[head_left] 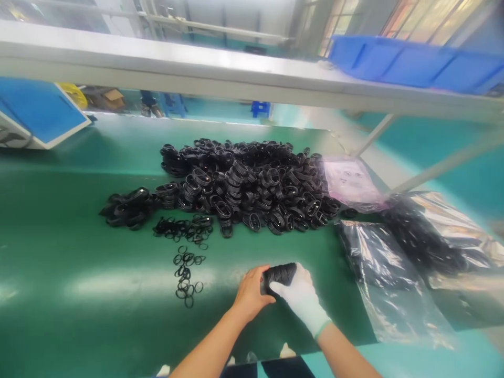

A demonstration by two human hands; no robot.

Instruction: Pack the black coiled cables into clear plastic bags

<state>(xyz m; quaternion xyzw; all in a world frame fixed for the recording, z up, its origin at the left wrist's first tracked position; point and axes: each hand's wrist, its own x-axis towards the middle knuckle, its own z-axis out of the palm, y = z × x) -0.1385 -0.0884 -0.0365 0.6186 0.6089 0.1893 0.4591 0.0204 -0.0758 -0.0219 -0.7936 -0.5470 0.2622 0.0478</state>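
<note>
A stack of thin black rings [280, 275], lined up in a short roll, is held just above the front part of the green table. My right hand [302, 298], in a white glove, wraps round the roll from the right with its thumb across the front. At the roll's left end, my bare left hand [252, 293] curves its fingers over the top and keeps its thumb below. Beyond both hands lies a large heap of black rings [252, 194], many bunched in stacks. Small loose rings [188, 273] are scattered to the left of my hands.
Clear plastic bags with black contents [388, 273] lie at the right. Behind them is a pinkish plastic bag [350, 181]. A smaller black pile [128, 208] sits at the left. A white shelf beam [197, 68] crosses overhead, carrying a blue bin [417, 63].
</note>
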